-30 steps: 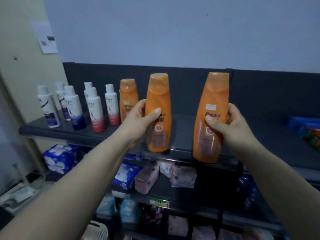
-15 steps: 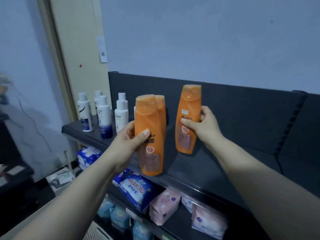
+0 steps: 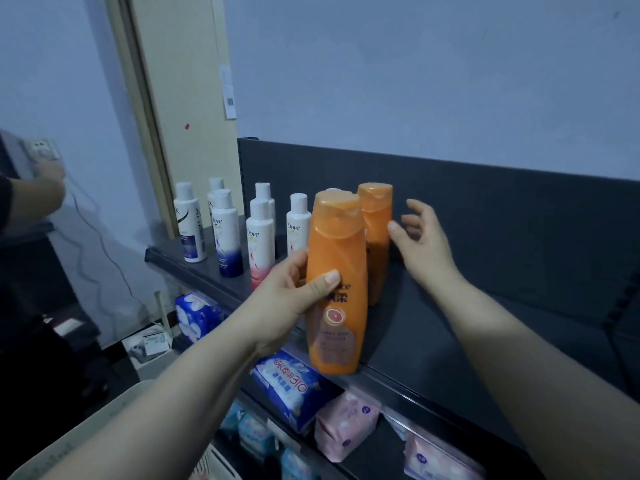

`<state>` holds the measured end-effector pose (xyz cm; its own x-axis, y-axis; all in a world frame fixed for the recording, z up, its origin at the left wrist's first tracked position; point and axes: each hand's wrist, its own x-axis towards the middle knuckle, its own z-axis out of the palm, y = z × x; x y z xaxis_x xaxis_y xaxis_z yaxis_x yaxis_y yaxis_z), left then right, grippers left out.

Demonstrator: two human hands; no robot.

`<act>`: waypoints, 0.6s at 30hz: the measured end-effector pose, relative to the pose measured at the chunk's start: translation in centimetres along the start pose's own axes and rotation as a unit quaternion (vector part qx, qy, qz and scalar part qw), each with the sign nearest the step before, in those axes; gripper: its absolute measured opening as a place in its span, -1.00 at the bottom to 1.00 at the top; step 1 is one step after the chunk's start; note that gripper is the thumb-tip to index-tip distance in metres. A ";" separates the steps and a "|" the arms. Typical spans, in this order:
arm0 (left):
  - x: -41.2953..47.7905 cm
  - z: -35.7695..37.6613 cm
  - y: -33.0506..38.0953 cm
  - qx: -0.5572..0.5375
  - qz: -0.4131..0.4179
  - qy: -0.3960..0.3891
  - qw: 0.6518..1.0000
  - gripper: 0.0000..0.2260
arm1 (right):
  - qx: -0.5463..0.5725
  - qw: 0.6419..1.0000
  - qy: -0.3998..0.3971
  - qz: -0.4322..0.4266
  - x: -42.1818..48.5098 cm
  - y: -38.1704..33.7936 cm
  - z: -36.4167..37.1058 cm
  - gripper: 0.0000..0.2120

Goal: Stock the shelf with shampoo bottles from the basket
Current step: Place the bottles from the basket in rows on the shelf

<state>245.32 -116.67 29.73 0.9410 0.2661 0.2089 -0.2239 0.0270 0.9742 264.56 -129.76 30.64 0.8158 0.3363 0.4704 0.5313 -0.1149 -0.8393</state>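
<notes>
Orange shampoo bottle (image 3: 336, 282): the left hand (image 3: 289, 299) grips its waist, and its base sits at the very lip of the shelf (image 3: 450, 323). A second orange bottle (image 3: 376, 237) stands just behind it. The right hand (image 3: 424, 245), behind-right, is released with fingers spread.

Risk: if let go this near the lip, it could tip off.

The basket (image 3: 216, 465) is below; its contents are hidden.

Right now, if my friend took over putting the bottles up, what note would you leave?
Left hand: grip around the front orange bottle, at the front edge of the shelf; not let go yet.
Right hand: open, thumb by the rear orange bottle, which stands on the shelf.
Done: rear bottle placed, beside the white bottles.
Left: let go of the front bottle, then fetch more.
</notes>
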 end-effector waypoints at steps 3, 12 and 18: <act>1.0 2.6 -0.3 -0.020 -0.001 -0.018 1.000 -0.56 | 0.108 0.989 -0.033 -0.095 -2.4 -3.5 -3.3 -0.68; 4.2 8.7 -1.0 -0.041 -0.006 0.030 0.999 -0.52 | 0.080 0.986 -0.144 -0.023 -1.9 -5.1 -7.4 -0.56; 3.1 7.8 -1.0 0.090 0.036 0.078 0.992 -0.44 | 0.110 0.993 -0.039 -0.003 2.8 -1.9 -8.9 -0.63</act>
<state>250.41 -123.37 30.07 0.8705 0.4074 0.2760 -0.2270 -0.1652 0.9598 267.86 -136.87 36.02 0.7888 0.4080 0.4597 0.4655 0.0918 -0.8803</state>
